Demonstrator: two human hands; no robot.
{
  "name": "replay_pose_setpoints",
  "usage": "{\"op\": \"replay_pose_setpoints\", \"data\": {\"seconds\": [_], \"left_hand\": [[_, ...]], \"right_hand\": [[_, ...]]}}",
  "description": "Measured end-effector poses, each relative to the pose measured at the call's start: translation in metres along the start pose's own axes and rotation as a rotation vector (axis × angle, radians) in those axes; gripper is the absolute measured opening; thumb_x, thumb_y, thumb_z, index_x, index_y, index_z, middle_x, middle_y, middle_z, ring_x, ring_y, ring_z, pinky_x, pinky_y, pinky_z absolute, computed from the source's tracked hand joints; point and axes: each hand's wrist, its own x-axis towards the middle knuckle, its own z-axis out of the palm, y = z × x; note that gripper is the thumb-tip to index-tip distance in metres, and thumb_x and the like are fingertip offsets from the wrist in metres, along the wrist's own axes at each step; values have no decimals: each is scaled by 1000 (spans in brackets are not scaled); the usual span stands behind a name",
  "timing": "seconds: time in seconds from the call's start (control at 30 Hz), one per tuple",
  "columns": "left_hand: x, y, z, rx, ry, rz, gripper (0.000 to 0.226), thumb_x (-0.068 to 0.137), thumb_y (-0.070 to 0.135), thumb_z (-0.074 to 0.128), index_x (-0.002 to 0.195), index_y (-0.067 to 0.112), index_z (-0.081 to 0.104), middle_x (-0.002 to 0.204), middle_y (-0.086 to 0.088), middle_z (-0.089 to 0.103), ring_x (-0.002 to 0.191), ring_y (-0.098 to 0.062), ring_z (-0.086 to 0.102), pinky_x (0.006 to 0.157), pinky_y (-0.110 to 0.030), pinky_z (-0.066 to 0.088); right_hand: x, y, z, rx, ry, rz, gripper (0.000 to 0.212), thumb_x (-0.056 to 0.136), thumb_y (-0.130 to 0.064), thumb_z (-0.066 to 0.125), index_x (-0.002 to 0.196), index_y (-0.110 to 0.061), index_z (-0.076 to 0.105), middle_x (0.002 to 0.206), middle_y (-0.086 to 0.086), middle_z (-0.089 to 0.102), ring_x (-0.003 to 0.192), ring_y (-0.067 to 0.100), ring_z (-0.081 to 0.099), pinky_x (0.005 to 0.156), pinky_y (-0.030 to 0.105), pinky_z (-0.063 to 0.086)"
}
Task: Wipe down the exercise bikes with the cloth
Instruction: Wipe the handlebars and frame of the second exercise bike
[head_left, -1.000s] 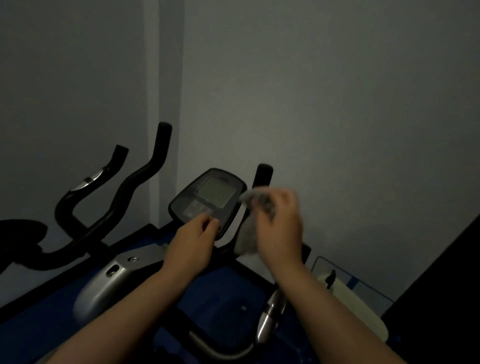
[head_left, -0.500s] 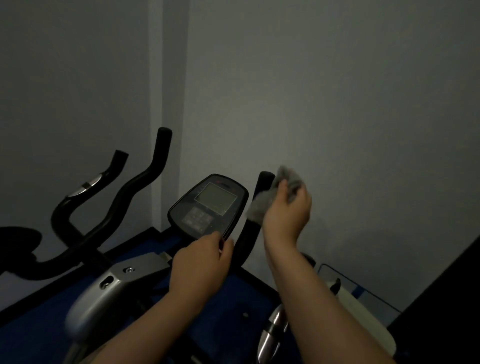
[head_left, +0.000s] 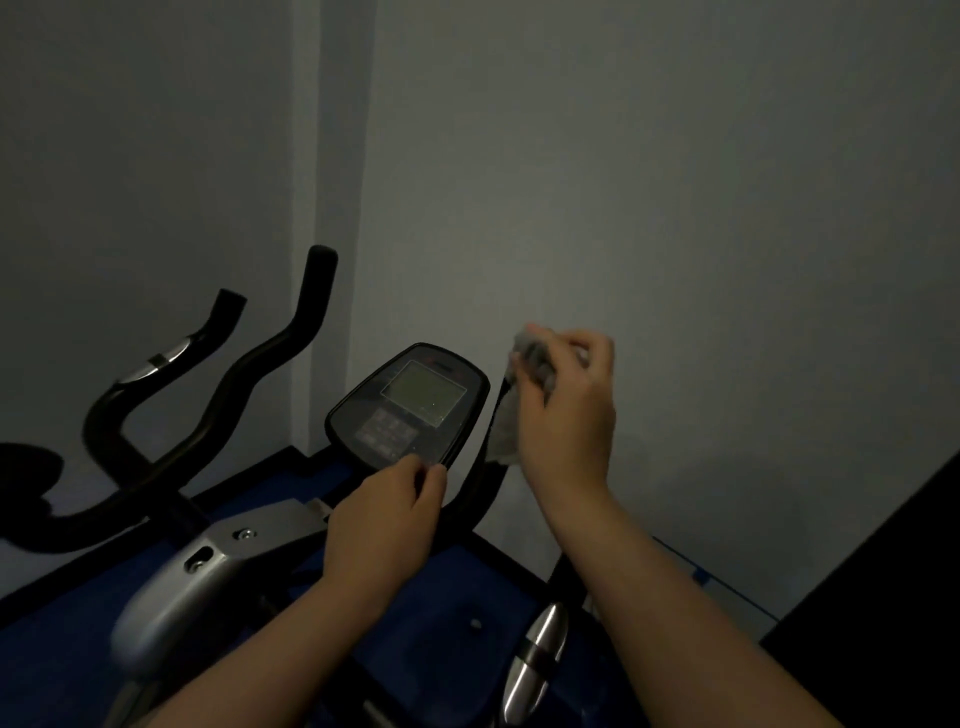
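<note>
An exercise bike stands before me, its black console (head_left: 410, 405) with a grey screen tilted up. My left hand (head_left: 387, 519) grips the console's lower edge. My right hand (head_left: 569, 415) holds a crumpled grey cloth (head_left: 511, 415) wrapped over the top of the bike's right black handlebar (head_left: 480, 478), whose tip is hidden by cloth and hand. The left handlebar (head_left: 260, 374) rises bare beside the console.
A second bike's handlebar (head_left: 166, 358) with a silver band and a dark saddle (head_left: 26, 467) are at far left. Grey walls meet in a corner behind. Blue floor mat (head_left: 452, 623) below; a silver grip (head_left: 535, 654) low centre; a dark object (head_left: 883, 597) at right.
My right hand has carried the cloth from in front of the console up onto the right handlebar's top. My left hand has stayed on the console's lower edge.
</note>
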Motion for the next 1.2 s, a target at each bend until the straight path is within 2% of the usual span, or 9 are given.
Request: {"op": "replay_pose_setpoints", "data": {"seconds": [0.1, 0.43, 0.53, 0.67, 0.77, 0.83, 0.9, 1.07, 1.2], "left_hand": [[0, -2, -1, -36, -1, -18, 38, 96, 46, 36, 72, 22, 53, 67, 8, 58, 62, -5, 54, 54, -27, 36], [0, -1, -2, -50, 23, -47, 39, 97, 43, 35, 78, 18, 57, 71, 5, 61, 64, -7, 55, 52, -25, 34], [0, -3, -4, -88, 39, -52, 38, 97, 41, 36, 78, 17, 57, 70, 4, 59, 64, -9, 55, 54, -28, 38], [-1, -3, -6, -171, 35, -69, 38, 97, 34, 39, 77, 9, 58, 69, -2, 60, 65, -18, 57, 56, -32, 41], [1, -5, -8, -303, 60, -109, 34, 96, 30, 42, 79, 8, 62, 72, -6, 63, 69, -20, 60, 61, -37, 47], [2, -9, -13, -426, 67, -157, 27, 94, 25, 46, 78, 13, 63, 73, -1, 63, 69, -16, 58, 59, -32, 44], [1, -16, -23, -470, 59, -178, 24, 93, 21, 47, 78, 15, 65, 73, 1, 63, 69, -15, 57, 59, -29, 43], [-31, -44, -65, -529, 157, -203, 22, 88, 29, 53, 72, 23, 66, 69, 6, 66, 67, -13, 60, 66, -34, 49], [-88, -60, -73, -436, 209, -266, 22, 92, 32, 51, 75, 29, 64, 74, 8, 66, 74, -9, 62, 69, -35, 51]], "right_hand": [[3, 7, 0, -202, -128, -241, 32, 78, 6, 64, 107, -8, 66, 112, 9, 57, 81, 23, 62, 65, 27, 53], [-1, 20, 3, -477, -461, -548, 19, 76, 0, 65, 91, -13, 64, 95, 8, 58, 66, 27, 59, 44, 31, 44], [-24, 21, 4, -337, -653, -389, 19, 84, -4, 61, 100, -14, 64, 103, 7, 55, 78, 26, 60, 59, 36, 51], [5, 8, -4, -242, -397, -266, 23, 86, -10, 58, 105, -21, 67, 107, 1, 54, 83, 11, 48, 64, 22, 39], [-34, 5, 9, -262, -427, -144, 17, 92, -25, 54, 105, -19, 64, 114, 0, 49, 99, 17, 46, 70, 28, 45], [-78, -7, 19, -219, -498, -75, 44, 94, -49, 31, 103, -22, 64, 113, -5, 47, 100, 15, 37, 79, 30, 41], [-92, -19, 18, -130, -571, -168, 57, 93, -51, 17, 105, -23, 66, 108, -8, 45, 94, 13, 35, 78, 28, 33], [-78, -2, 8, -54, -530, -99, 27, 94, -33, 51, 118, -24, 58, 118, -2, 43, 104, 16, 50, 78, 33, 49], [-126, -22, 13, -95, -466, -32, 22, 91, -34, 56, 111, -24, 60, 113, -7, 41, 97, 10, 46, 65, 8, 31]]}}
